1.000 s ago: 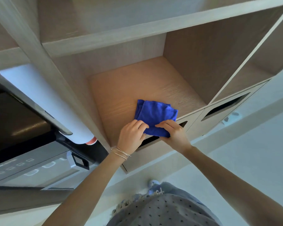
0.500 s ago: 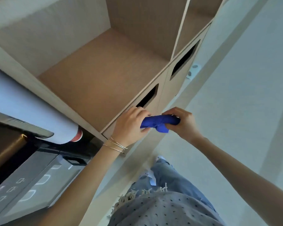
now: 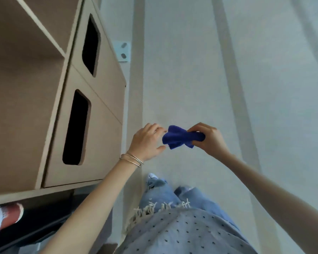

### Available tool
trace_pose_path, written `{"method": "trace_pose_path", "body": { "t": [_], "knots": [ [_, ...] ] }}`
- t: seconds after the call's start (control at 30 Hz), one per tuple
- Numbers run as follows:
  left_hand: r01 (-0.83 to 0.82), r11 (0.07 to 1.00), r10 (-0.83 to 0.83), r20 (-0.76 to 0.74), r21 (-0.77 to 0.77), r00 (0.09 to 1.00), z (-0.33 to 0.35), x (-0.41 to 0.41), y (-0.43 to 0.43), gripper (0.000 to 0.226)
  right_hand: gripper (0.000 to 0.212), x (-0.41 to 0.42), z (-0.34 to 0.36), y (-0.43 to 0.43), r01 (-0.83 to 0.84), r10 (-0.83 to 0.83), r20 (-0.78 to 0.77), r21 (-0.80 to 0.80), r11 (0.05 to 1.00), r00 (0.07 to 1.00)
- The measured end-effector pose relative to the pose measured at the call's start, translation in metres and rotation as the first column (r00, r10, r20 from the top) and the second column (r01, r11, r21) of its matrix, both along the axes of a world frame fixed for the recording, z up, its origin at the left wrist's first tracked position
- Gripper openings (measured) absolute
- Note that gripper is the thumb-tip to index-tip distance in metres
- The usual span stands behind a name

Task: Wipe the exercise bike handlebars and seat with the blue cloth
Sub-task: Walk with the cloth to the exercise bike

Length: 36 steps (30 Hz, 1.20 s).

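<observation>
Cloth off the shelf, held out over the pale floor!

The right hand (image 3: 208,139) clenched the bunched blue cloth (image 3: 181,137); the left hand (image 3: 147,142), fingers spread loosely, touched its near end beside the light wooden cabinet (image 3: 99,129).

Right hand (image 3: 207,139) grips bunched blue cloth (image 3: 180,137) at frame centre. Left hand (image 3: 148,142), fingers spread, touches its other end. Cabinet (image 3: 99,110) at left.

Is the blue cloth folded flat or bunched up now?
Bunched up. The blue cloth is crumpled in the right hand, with loose corners sticking out toward the left hand.
</observation>
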<state>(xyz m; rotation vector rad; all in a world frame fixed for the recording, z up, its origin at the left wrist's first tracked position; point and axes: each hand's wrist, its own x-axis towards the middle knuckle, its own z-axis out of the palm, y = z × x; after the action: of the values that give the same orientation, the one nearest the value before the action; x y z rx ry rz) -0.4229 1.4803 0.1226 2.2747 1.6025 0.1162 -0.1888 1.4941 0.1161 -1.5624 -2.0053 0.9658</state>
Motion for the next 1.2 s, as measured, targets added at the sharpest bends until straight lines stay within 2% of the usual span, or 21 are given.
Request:
{"method": "trace_pose_path", "body": {
  "t": [0.2,0.43,0.63,0.8,0.97,1.07,1.2],
  "knots": [
    [0.283,0.957,-0.286,-0.048,-0.059,0.957,-0.016,0.108,0.000,0.055,0.035,0.111,-0.013,-0.065,0.292,-0.288,0.060,-0.070,0.954,0.956],
    [0.598,0.798,-0.602,-0.051,-0.077,0.797,-0.023,0.233,-0.019,0.057,0.026,0.211,-0.018,-0.166,0.576,-0.589,-0.048,-0.157,0.802,0.807],
    [0.814,0.573,-0.819,-0.038,-0.096,0.573,-0.025,0.326,-0.036,0.059,0.026,0.250,-0.021,-0.243,0.778,-0.791,-0.048,-0.154,0.609,0.610],
    [0.940,0.328,-0.944,0.012,-0.092,0.330,-0.024,0.394,-0.046,0.057,0.025,0.257,-0.020,-0.284,0.903,-0.906,-0.010,-0.082,0.422,0.423],
    [0.996,0.079,-0.996,0.048,-0.046,0.081,-0.025,0.450,-0.044,0.056,0.023,0.260,-0.020,-0.299,0.985,-0.984,0.048,0.034,0.171,0.169],
    [0.998,-0.048,-0.999,0.024,-0.031,-0.047,-0.028,0.479,-0.039,0.058,0.027,0.259,-0.019,-0.304,0.977,-0.984,0.147,0.175,0.123,0.098],
    [0.980,-0.194,-0.981,-0.013,-0.053,-0.195,-0.027,0.514,-0.048,0.061,0.023,0.270,-0.014,-0.310,0.979,-0.982,0.171,0.200,-0.043,-0.078]
  ]
}}
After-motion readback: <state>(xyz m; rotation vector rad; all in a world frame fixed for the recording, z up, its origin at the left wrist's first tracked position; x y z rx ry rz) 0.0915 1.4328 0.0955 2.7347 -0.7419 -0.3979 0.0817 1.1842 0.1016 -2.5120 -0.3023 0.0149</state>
